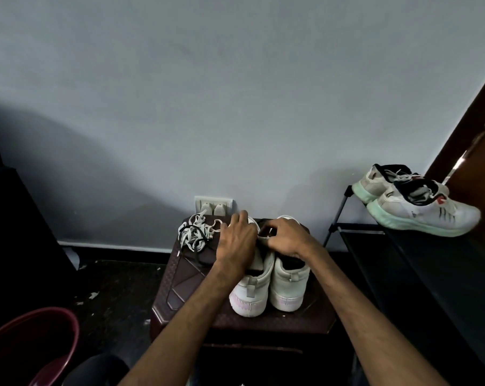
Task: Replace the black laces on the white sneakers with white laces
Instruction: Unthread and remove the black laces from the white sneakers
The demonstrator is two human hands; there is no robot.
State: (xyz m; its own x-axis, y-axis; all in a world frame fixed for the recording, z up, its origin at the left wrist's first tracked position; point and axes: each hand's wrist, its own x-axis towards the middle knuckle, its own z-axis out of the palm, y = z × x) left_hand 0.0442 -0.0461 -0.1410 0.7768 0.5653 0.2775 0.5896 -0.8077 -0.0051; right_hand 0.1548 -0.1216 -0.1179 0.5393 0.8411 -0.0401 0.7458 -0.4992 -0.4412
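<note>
Two white sneakers stand side by side, heels toward the person, near the right edge of a brown stool (185, 288). The left hand (237, 240) lies over the front of the left sneaker (249, 291), fingers bent down across it. Its back hides whether it holds a lace or only steadies the shoe, so its grip cannot be told. The right hand (287, 238) reaches across the right sneaker (288, 282), with thumb and forefinger narrowed on a pale strip (263, 239) at the left sneaker's throat. Whether the strip is lace or tongue edge is unclear.

A loose heap of white laces (194, 232) sits at the stool's far left corner, with a black lace (201, 259) trailing out of it toward the left sneaker.

With a black lace already lying free, the work is probably at the left sneaker's eyelets, either clearing the last black lace or starting a white one. The next move likely needs one white lace untangled from the heap and its tip fed through the lowest eyelets, with the shoe held still.
</note>
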